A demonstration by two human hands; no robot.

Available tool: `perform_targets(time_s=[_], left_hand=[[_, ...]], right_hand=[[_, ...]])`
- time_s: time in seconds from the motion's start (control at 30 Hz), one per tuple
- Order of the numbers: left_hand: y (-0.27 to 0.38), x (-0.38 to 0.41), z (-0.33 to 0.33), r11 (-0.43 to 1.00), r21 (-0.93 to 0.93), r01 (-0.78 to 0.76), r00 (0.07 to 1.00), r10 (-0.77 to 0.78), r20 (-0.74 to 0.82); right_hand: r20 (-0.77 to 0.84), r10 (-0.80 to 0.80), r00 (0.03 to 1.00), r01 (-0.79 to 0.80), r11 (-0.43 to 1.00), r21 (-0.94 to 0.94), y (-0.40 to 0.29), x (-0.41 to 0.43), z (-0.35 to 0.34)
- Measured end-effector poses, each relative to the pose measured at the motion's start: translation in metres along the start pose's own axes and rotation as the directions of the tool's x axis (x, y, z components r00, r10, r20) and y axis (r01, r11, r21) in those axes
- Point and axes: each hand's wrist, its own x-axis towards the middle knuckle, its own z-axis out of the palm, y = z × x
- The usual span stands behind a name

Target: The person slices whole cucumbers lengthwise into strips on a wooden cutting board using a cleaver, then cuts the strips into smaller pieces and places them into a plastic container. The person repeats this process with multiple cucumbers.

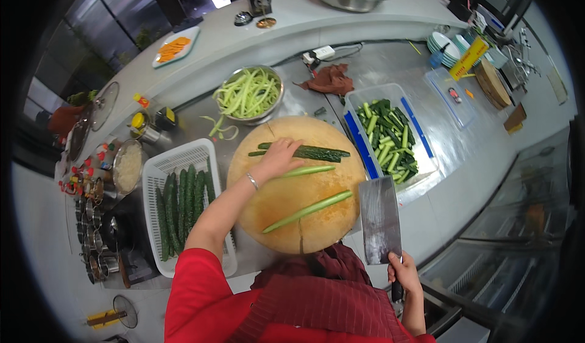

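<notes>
My left hand (281, 158) lies over several dark green cucumber strips (322, 153) on the round wooden chopping board (274, 201), its fingers gripping them. A pale cucumber strip (313, 170) runs out from beneath that hand towards the right. Nearer to me, another pale strip (308, 210) lies slantwise on the board, apart from the hand. In my right hand (402, 270) is the black handle of a cleaver (379, 224). Its broad blade hangs just off the board's right edge, clear of the cucumber.
A white plastic basket (153, 206) of whole cucumbers (183, 201) stands left of the board. To the right, a clear plastic bin (427, 169) holds cut cucumber (388, 137). Behind are a metal bowl (249, 120) of pale green strips and a brown cloth (331, 80).
</notes>
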Motion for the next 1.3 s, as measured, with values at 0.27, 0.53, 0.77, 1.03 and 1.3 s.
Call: perform_targets(time_s=[0.27, 0.53, 0.77, 1.03, 1.3], left_hand=[[0.028, -0.060, 0.026, 0.960, -0.131, 0.247, 0.955, -0.219, 0.199], [0.125, -0.133, 0.023, 0.944, 0.080, 0.319, 0.942, -0.307, -0.132], [0.118, -0.106, 0.068, 0.709, 0.191, 0.679, 0.728, -0.616, -0.300], [0.135, -0.102, 0.048, 0.741, 0.104, 0.663, 0.732, -0.615, -0.293], [0.129, -0.113, 0.065, 0.753, 0.116, 0.648, 0.738, -0.582, -0.342]], right_hand=[[-0.129, -0.137, 0.982, 0.095, 0.954, -0.283, -0.033, 0.007, 0.010], [0.063, -0.634, 0.771, 0.283, 0.252, -0.925, -0.070, 0.087, 0.035], [0.242, -0.677, 0.695, 0.428, 0.119, -0.896, -0.119, 0.131, 0.055], [0.354, -0.683, 0.639, 0.481, -0.005, -0.877, -0.138, 0.171, 0.061], [0.379, -0.653, 0.656, 0.520, 0.028, -0.853, -0.124, 0.163, 0.078]])
